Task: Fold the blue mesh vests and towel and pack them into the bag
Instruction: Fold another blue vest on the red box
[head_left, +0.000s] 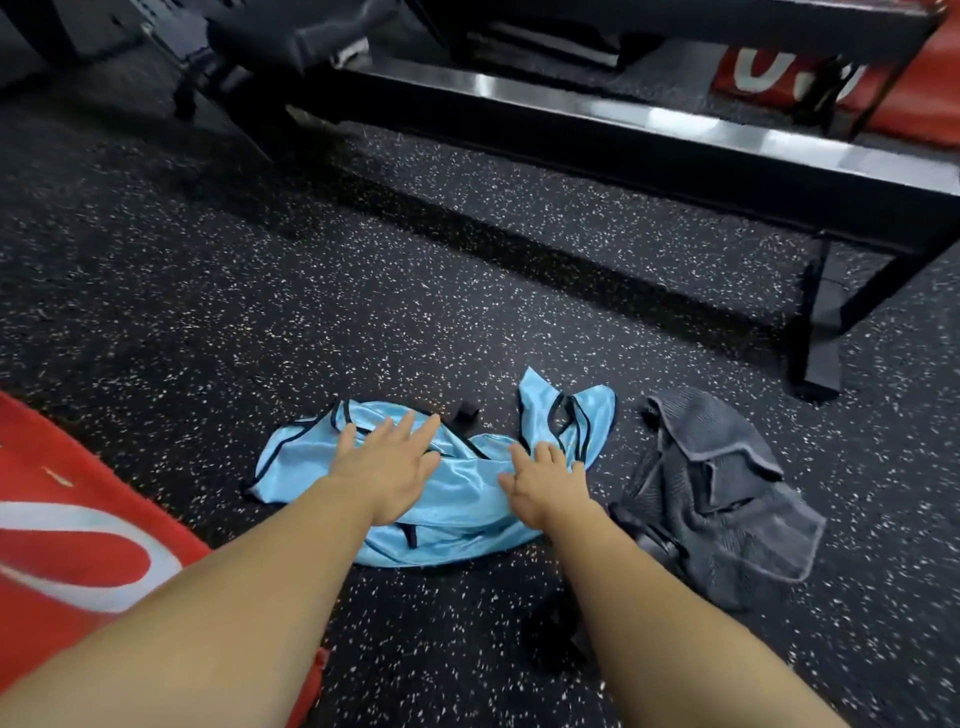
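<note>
The left hand (387, 470) lies flat on the blue mesh vests (457, 519), fingers straight and slightly spread, palm down, gripping nothing. The right hand (545, 480) does the same just to its right, fingers extended and pressed on the cloth, nothing pinched or curled round. Both bare forearms reach in from the lower edge of the view.

The vests are spread in a rumpled heap on the speckled black floor (208, 291), with dark trim along their edges. One part runs out to the left of the left hand. Another part, with its arm openings showing, stands up in folds beyond the right hand. A short black strap (464, 413) shows at the far edge of the heap, between the two hands.

A grey towel (727, 499) lies crumpled on the floor just right of the vests, close to the right wrist. Something black (657, 543) sticks out from under its near left edge; what it is cannot be told. Another dark shape (550, 639) lies on the floor beside the right forearm, too blurred to name.

A red mat (67, 519) with white markings covers the floor at the left edge. A black bench (623, 150) crosses the far side.
</note>
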